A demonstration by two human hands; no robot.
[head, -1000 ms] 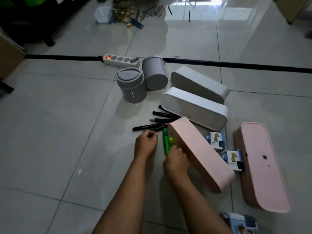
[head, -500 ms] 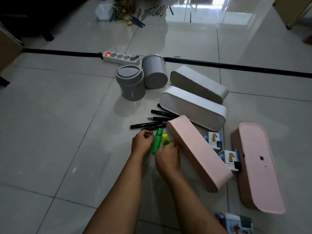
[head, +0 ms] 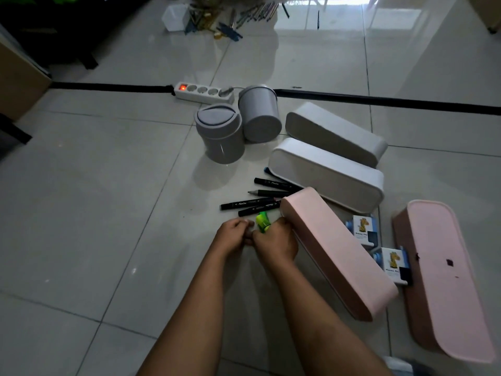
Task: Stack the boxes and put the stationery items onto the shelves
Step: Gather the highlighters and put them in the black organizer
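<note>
Bare floor tiles (head: 89,213) lie open to the left, while the right hand (head: 275,241) grips green highlighters (head: 262,223) beside the curled left hand (head: 233,234), hemmed by black markers (head: 245,204) ahead and a pink box (head: 336,253) touching on the right.

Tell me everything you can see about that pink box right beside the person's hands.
The pink box is long and narrow with rounded ends, and looks like smooth matte plastic. It lies on the tiled floor, running diagonally from near the black markers toward the lower right. Its broad closed face points up; no opening shows. The right hand sits against its near end, and two small giraffe-printed cartons lie along its far side.
</note>
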